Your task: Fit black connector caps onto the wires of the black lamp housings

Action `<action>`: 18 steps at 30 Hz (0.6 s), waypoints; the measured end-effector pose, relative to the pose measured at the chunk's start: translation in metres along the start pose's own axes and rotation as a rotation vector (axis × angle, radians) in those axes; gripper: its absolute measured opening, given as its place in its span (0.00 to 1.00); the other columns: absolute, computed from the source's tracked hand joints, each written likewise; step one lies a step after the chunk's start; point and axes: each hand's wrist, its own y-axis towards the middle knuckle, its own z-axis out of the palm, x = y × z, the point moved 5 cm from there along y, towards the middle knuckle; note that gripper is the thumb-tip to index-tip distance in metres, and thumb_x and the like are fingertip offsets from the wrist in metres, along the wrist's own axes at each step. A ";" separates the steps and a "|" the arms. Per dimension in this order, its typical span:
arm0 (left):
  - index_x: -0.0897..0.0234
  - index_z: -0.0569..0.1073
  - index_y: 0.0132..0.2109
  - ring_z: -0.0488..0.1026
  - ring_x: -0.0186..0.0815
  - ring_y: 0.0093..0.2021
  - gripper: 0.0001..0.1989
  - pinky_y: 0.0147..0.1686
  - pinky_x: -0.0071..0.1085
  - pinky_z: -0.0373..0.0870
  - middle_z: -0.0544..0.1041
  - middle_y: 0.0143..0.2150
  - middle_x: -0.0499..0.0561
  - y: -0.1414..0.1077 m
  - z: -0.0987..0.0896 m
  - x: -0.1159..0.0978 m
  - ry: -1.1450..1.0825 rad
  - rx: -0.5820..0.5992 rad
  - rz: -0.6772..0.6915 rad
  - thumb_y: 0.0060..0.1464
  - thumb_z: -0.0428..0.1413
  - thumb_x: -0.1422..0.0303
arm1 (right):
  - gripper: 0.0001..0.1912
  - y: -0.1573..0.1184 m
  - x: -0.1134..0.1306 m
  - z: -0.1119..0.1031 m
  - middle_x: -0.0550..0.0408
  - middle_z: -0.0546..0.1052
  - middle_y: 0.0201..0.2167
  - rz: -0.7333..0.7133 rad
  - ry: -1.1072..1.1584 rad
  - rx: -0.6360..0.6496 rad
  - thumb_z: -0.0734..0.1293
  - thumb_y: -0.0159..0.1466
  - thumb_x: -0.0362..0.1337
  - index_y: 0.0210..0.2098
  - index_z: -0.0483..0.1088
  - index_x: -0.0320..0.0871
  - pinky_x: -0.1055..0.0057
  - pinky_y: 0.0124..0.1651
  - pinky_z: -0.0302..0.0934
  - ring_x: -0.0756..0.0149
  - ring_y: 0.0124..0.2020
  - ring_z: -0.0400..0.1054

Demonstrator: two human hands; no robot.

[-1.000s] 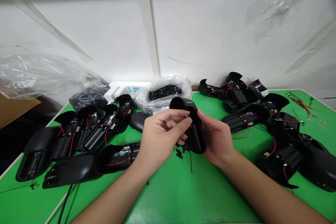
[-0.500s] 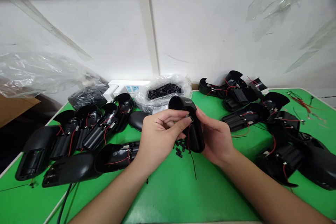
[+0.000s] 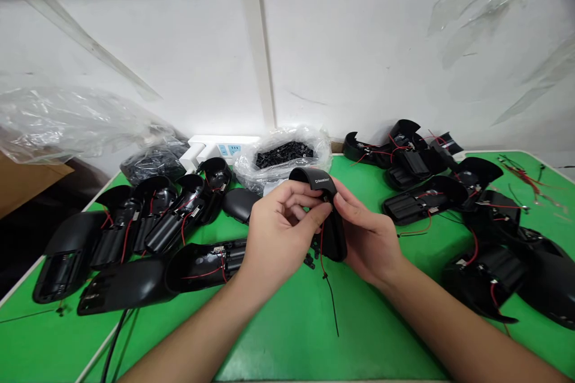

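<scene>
On the top of the black plastic shell [image 3: 333,239] there is one short word in white letters [image 3: 321,180], but the letters are too small for reading. The white power strip [image 3: 206,145] near the far edge of the surface [image 3: 278,341] has blue labels [image 3: 228,149], and these also cannot be read.

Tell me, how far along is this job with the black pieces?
Looks done: black plastic shells with red wires lying around the green table. In hand: one curved black shell, held by the left hand and right hand. Still left: a clear bag of small black parts.
</scene>
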 end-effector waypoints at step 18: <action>0.64 0.83 0.36 0.60 0.25 0.18 0.09 0.19 0.25 0.54 0.72 0.20 0.45 -0.002 -0.001 -0.003 0.132 -0.044 -0.043 0.51 0.68 0.63 | 0.19 0.001 -0.002 -0.004 0.54 0.82 0.52 0.076 0.052 0.002 0.72 0.67 0.43 0.57 0.78 0.52 0.56 0.58 0.70 0.54 0.53 0.76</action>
